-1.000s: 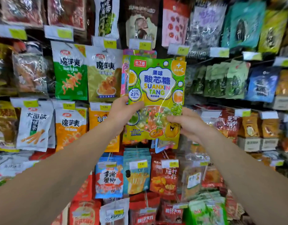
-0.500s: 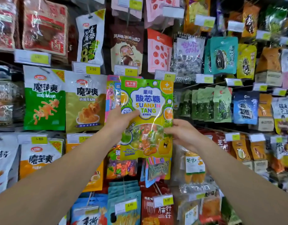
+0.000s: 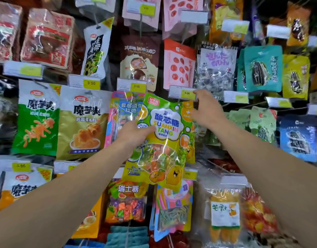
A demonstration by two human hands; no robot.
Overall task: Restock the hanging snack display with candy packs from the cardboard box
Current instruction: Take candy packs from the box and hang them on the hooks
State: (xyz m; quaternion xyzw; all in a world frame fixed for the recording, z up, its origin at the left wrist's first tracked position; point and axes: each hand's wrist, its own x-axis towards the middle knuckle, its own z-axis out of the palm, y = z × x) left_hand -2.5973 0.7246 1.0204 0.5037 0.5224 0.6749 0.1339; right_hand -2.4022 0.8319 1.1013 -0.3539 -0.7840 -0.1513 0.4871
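- Two hands up at the hanging snack display [image 3: 225, 104], one candy pack between them.
- Left hand [image 3: 134, 133] grips the green-yellow candy pack [image 3: 165, 140] at its left edge, thumb curled over the front, other fingers hidden behind the film.
- Right hand [image 3: 206, 110] is at the pack's top right corner; one fingertip touches the price tag [image 3: 182, 93] marked 5.00 just above. Fingers bent, but whether they pinch the pack or only touch it I cannot tell.
- Pack is tilted, top leaning right, held in front of the display. Clear window in its lower half shows mixed coloured sweets; cartoon orange and lemon printed at the bottom.
- A second identical pack edge [image 3: 189, 111] shows just behind it on the right.
- Just behind on the left: a pink-blue candy pack [image 3: 123, 108], partly covered by the held one.
- Further left: olive snack pack [image 3: 82, 122], then green snack pack [image 3: 37, 119], side by side.
- Below the held pack: a fruit candy pack [image 3: 127, 199] and a pack with coloured strips [image 3: 173, 208]; to the right a clear pack of dried mango [image 3: 224, 213].
- Above: brown pouch [image 3: 139, 59], salmon pouch with red dots [image 3: 179, 65], teal seed packs [image 3: 261, 68].
- Frame edges are motion-blurred; small print unreadable there.
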